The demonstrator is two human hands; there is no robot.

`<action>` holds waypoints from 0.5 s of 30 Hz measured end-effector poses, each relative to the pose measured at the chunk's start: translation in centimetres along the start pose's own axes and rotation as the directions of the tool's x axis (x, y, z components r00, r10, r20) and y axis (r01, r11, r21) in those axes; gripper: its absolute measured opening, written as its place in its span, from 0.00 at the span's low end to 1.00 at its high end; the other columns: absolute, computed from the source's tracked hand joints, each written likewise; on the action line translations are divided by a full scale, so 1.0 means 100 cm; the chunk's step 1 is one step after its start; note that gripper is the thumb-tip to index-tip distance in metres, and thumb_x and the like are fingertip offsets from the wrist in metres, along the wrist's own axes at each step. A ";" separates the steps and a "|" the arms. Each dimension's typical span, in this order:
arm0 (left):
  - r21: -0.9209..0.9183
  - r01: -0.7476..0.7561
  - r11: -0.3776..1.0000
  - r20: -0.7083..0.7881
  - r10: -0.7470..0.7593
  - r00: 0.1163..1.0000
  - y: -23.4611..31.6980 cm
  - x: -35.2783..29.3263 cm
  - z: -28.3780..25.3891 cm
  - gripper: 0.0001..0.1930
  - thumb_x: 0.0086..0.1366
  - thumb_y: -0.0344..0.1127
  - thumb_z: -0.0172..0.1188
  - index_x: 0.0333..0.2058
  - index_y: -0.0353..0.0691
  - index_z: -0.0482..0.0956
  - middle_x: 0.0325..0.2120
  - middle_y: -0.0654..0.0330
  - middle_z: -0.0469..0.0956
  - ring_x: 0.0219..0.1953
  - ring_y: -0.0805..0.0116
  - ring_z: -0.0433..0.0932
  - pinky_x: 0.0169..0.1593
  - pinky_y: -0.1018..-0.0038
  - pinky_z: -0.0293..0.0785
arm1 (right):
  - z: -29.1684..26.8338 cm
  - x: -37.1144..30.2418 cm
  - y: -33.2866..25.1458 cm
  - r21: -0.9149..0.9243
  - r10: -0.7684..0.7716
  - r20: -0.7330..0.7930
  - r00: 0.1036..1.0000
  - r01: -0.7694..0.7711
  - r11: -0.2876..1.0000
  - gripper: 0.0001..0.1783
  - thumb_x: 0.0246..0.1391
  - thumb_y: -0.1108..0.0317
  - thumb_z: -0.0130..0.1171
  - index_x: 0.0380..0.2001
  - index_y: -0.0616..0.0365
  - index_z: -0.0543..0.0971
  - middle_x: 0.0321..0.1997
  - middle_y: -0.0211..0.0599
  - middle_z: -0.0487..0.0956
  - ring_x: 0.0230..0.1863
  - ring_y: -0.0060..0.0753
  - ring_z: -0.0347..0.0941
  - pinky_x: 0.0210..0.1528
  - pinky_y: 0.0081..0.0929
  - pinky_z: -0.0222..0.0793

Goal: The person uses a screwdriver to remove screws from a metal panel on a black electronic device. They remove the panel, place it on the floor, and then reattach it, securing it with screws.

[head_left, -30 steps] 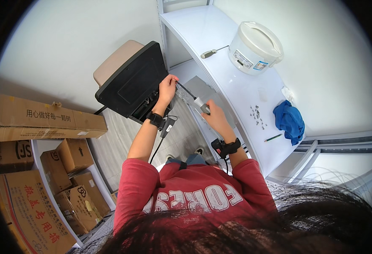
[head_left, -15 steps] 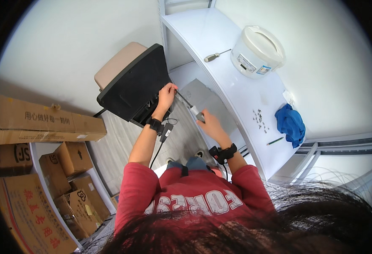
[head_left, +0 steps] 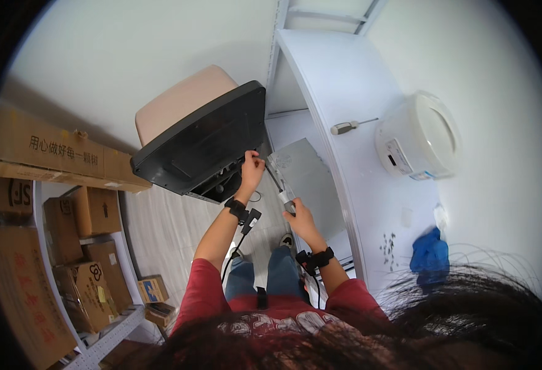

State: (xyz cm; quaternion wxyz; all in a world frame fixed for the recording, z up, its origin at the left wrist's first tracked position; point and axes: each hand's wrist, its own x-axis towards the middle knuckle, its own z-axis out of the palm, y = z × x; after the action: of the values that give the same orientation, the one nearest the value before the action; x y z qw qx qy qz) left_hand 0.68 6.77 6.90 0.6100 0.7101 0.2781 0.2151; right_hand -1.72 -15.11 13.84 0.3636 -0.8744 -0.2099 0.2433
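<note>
A screwdriver [head_left: 287, 202] with a grey and white handle is held in my right hand [head_left: 303, 223], its long dark shaft slanting up and left. Near the shaft's far end is my left hand [head_left: 250, 174], with fingers curled together beside the open edge of a black base. What those fingertips pinch, if anything, is too small to make out. The black base [head_left: 212, 139] belongs to a tilted appliance with a pale pink-beige body [head_left: 181, 102]. Dark inner parts show along its lower opening.
To the right, a white shelf [head_left: 369, 203] carries another screwdriver [head_left: 345, 127], a white round lidded container [head_left: 413, 135], scattered small screws [head_left: 388, 246] and a blue cloth [head_left: 430, 253]. A grey panel [head_left: 314, 185] lies lower down. Cardboard boxes [head_left: 67, 151] fill the left side.
The view has shifted, so shelf and appliance appear lower. The right hand still grips the screwdriver. The left hand has moved slightly away from the shaft's end, toward the black base.
</note>
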 end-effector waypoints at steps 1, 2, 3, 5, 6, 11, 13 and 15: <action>-0.009 0.004 1.000 -0.037 -0.004 0.999 -0.006 0.004 0.005 0.08 0.59 0.26 0.55 0.37 0.37 0.68 0.23 0.58 0.76 0.25 0.70 0.77 0.31 0.75 0.71 | 0.004 0.009 0.007 0.018 0.018 0.014 1.000 -0.018 1.000 0.22 0.47 0.64 0.61 0.41 0.63 0.66 0.37 0.56 0.76 0.39 0.60 0.73 0.40 0.45 0.68; -0.017 0.008 1.000 -0.072 -0.009 0.997 -0.012 0.009 0.009 0.07 0.59 0.26 0.55 0.36 0.37 0.68 0.23 0.58 0.76 0.25 0.70 0.77 0.31 0.75 0.72 | 0.009 0.018 0.014 0.020 0.001 0.004 1.000 -0.001 1.000 0.22 0.47 0.65 0.61 0.41 0.63 0.66 0.37 0.57 0.76 0.39 0.61 0.73 0.40 0.45 0.68; -0.017 -0.006 1.000 -0.081 0.004 0.997 -0.020 0.012 0.013 0.06 0.59 0.25 0.54 0.36 0.36 0.69 0.23 0.58 0.76 0.25 0.70 0.77 0.31 0.75 0.72 | 0.014 0.027 0.021 0.021 -0.013 -0.006 1.000 0.013 1.000 0.22 0.47 0.65 0.61 0.42 0.63 0.66 0.37 0.57 0.76 0.39 0.61 0.72 0.40 0.45 0.68; -0.015 -0.031 0.999 -0.089 0.030 0.996 -0.036 0.018 0.020 0.04 0.60 0.23 0.52 0.35 0.35 0.69 0.23 0.58 0.76 0.25 0.71 0.76 0.31 0.75 0.72 | 0.022 0.044 0.036 0.020 -0.029 -0.008 1.000 0.029 0.999 0.22 0.47 0.65 0.61 0.42 0.63 0.66 0.38 0.57 0.75 0.40 0.61 0.72 0.40 0.45 0.67; -0.073 -0.029 0.997 -0.086 0.023 0.996 -0.042 0.017 0.022 0.08 0.60 0.19 0.47 0.36 0.34 0.72 0.26 0.59 0.77 0.28 0.73 0.76 0.34 0.77 0.72 | 0.023 0.048 0.036 0.015 -0.028 0.003 1.000 0.028 0.999 0.22 0.48 0.66 0.61 0.42 0.62 0.66 0.38 0.57 0.75 0.40 0.61 0.71 0.41 0.45 0.67; -0.238 0.043 0.970 0.031 -0.036 0.999 -0.076 0.017 0.025 0.20 0.58 0.14 0.42 0.47 0.34 0.72 0.38 0.61 0.76 0.38 0.75 0.75 0.44 0.79 0.70 | 0.035 0.068 0.050 0.037 -0.013 -0.012 1.000 0.014 0.999 0.21 0.48 0.67 0.60 0.42 0.62 0.65 0.37 0.56 0.75 0.40 0.62 0.71 0.40 0.45 0.66; -0.270 0.046 0.962 0.053 -0.033 0.998 -0.076 0.018 0.028 0.22 0.58 0.14 0.42 0.50 0.35 0.71 0.42 0.60 0.75 0.40 0.75 0.75 0.47 0.79 0.70 | 0.039 0.075 0.053 0.045 -0.024 -0.044 0.999 0.026 0.999 0.20 0.48 0.68 0.60 0.42 0.62 0.65 0.37 0.56 0.74 0.40 0.62 0.71 0.39 0.45 0.66; -0.233 0.018 0.972 0.054 -0.006 0.999 -0.075 0.019 0.028 0.23 0.59 0.15 0.42 0.53 0.36 0.69 0.44 0.59 0.75 0.43 0.74 0.74 0.49 0.78 0.69 | 0.043 0.080 0.055 0.063 -0.036 -0.060 0.998 0.040 0.997 0.20 0.48 0.69 0.60 0.42 0.62 0.65 0.37 0.56 0.74 0.40 0.62 0.70 0.39 0.45 0.66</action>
State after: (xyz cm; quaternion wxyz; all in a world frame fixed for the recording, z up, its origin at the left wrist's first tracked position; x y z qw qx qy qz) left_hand 2.88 6.70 -1.05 0.6978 0.6372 0.2387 0.2237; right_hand 3.19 -11.98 4.92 0.4021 -0.8649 -0.2076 0.2172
